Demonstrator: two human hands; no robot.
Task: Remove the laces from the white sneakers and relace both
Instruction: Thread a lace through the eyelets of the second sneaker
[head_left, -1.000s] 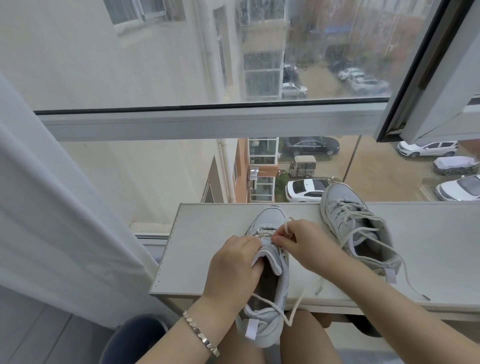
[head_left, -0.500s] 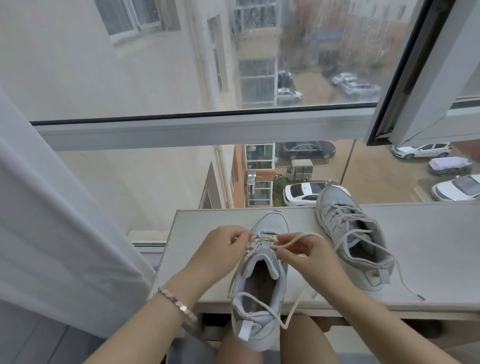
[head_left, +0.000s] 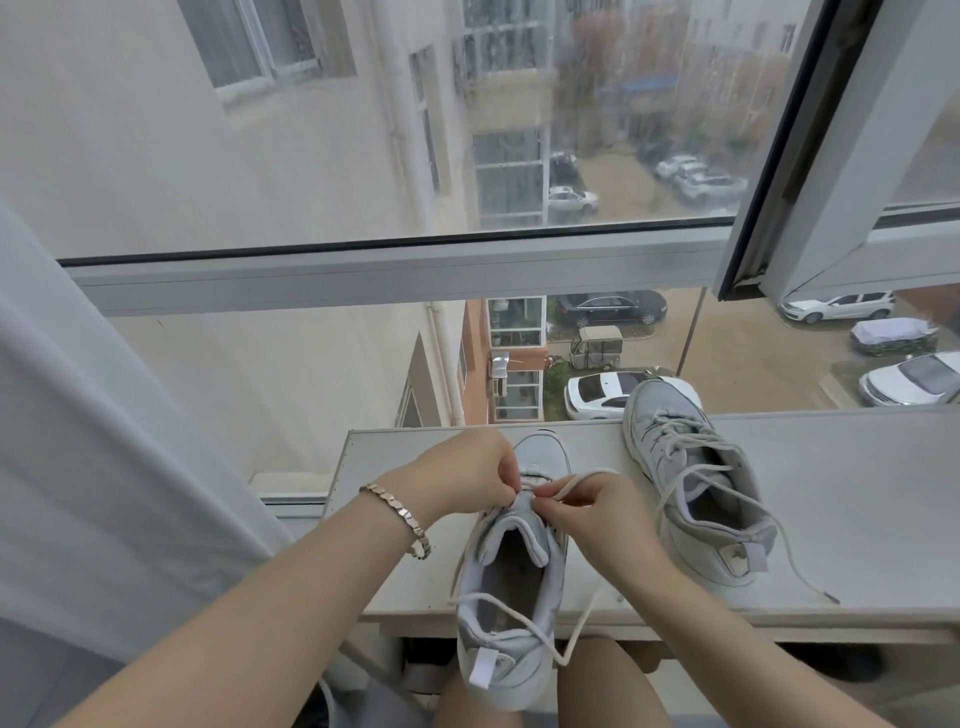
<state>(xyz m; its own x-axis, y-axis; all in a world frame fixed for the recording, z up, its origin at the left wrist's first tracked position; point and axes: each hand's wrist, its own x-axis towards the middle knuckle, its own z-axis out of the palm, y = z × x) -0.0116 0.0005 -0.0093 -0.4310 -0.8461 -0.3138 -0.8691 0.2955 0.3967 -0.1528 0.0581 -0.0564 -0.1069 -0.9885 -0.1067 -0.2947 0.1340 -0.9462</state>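
A white sneaker (head_left: 511, 587) lies toe-away on the white windowsill (head_left: 857, 519), its heel hanging over the front edge above my knees. Its lace (head_left: 576, 631) trails loose across the shoe opening and down past the sill's edge. My left hand (head_left: 462, 475) pinches the lace at the top of the tongue near the toe-side eyelets. My right hand (head_left: 587, 512) pinches another strand of the same lace, which loops up to the right. A second white sneaker (head_left: 691, 483) stands to the right, laced loosely, with one lace end (head_left: 810, 582) trailing over the sill.
A window pane (head_left: 415, 156) rises right behind the sill, with an opened sash (head_left: 831, 156) at the upper right. A white curtain (head_left: 104, 441) hangs at the left. My bare knees (head_left: 597, 686) are under the sill's front edge.
My left hand has moved from the shoe's collar up to the eyelets near the toe. The right hand has drawn a loop of lace out to the right. The view has shifted slightly.
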